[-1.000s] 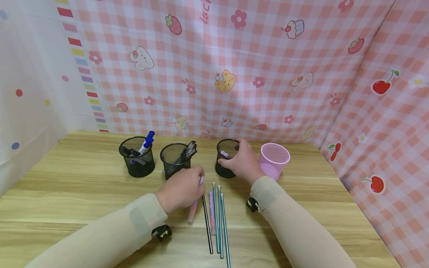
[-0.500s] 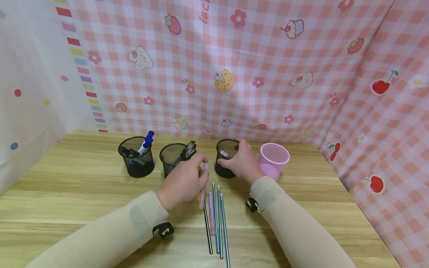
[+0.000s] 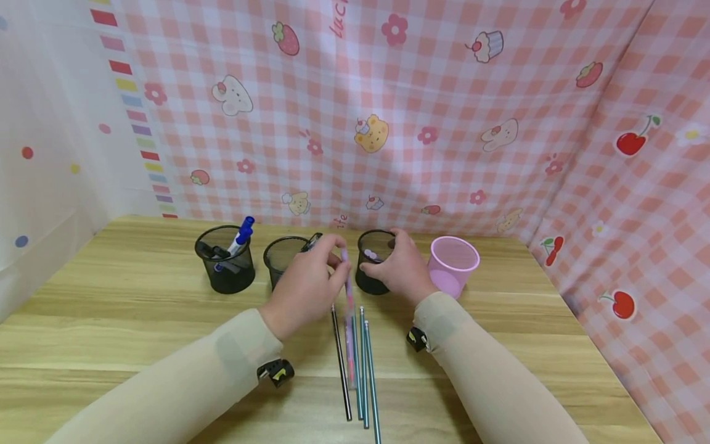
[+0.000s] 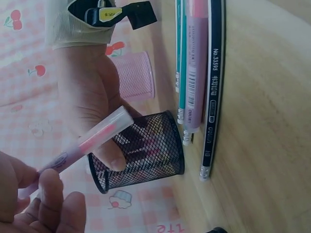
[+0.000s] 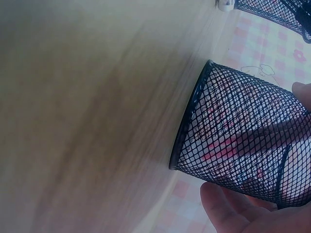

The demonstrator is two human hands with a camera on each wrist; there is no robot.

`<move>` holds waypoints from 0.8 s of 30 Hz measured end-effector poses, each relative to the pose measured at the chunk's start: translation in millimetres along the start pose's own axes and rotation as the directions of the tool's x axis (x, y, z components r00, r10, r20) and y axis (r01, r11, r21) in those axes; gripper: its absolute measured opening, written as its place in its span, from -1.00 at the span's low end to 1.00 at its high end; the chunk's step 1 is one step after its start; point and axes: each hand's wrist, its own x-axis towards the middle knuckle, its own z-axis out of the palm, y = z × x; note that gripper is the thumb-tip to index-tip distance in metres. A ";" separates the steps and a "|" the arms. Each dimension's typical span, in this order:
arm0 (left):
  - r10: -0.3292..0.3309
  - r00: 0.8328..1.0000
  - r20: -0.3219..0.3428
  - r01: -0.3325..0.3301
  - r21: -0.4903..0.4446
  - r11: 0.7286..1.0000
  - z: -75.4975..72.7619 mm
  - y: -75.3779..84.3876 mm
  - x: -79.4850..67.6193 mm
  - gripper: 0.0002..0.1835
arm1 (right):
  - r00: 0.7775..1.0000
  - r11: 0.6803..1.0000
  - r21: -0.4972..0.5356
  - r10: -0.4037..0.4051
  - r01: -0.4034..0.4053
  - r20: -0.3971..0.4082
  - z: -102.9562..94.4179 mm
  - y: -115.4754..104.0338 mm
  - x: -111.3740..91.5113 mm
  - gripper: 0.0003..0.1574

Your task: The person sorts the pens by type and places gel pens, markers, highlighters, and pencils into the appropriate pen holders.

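My left hand [image 3: 307, 283] pinches a lilac highlighter [image 4: 95, 138] with a clear cap over its pink end. It holds the highlighter above the table, left of a black mesh pen cup [image 3: 370, 280]. My right hand [image 3: 407, 266] grips that cup around its side and rim; a pair of lilac pen ends shows inside. Through the mesh in the right wrist view, pink and lilac shapes [image 5: 223, 148] are visible. Below the hands lie a second lilac highlighter [image 4: 196, 73], a black pencil [image 4: 213, 92] and several teal pencils [image 3: 366, 370].
At the left stands a black mesh cup [image 3: 233, 280] with blue-capped markers. Another black mesh cup [image 3: 280, 262], with black items in it, is partly hidden behind my left hand. A pink mesh cup [image 3: 446, 283] stands at the right. Patterned cloth [image 3: 333, 172] hangs behind the table.
My left hand has lifted the highlighter off the table and moved it up and right, toward the held cup. My right hand keeps its grip on the cup.
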 end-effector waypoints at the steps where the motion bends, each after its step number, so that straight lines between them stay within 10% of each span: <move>1: 0.009 1.000 -0.017 -0.009 -0.009 1.000 0.0 0.3 0.7 -0.76 | 1.000 1.000 0.000 0.000 0.000 -0.001 0.0 0.0 0.0 0.30; 16: 0.065 0.973 -0.222 -0.096 -0.132 0.986 0.3 5.5 10.3 -0.73 | 1.000 1.000 -0.002 -0.003 0.003 -0.002 0.7 0.2 0.3 0.35; 24: 0.083 0.930 -0.359 -0.161 -0.191 0.968 3.2 2.9 20.6 -0.77 | 1.000 1.000 0.010 -0.003 0.003 -0.003 0.4 1.1 0.5 0.31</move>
